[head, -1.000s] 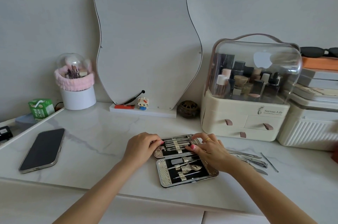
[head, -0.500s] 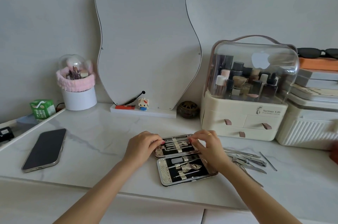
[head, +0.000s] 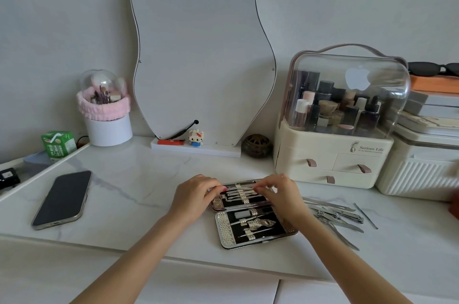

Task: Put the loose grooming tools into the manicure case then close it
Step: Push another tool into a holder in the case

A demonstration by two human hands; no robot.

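The manicure case (head: pixel 250 214) lies open flat on the marble surface (head: pixel 139 192), both halves lined with strapped-in tools. The left hand (head: pixel 196 194) sits at the far half's left edge, fingers curled, and seems to pinch a thin tool there, though the contact is too small to be sure. The right hand (head: pixel 280 194) reaches over the same half from the right, fingertips pinching at the top row. The loose grooming tools (head: pixel 335 214) lie heaped just right of the case, beside the right wrist.
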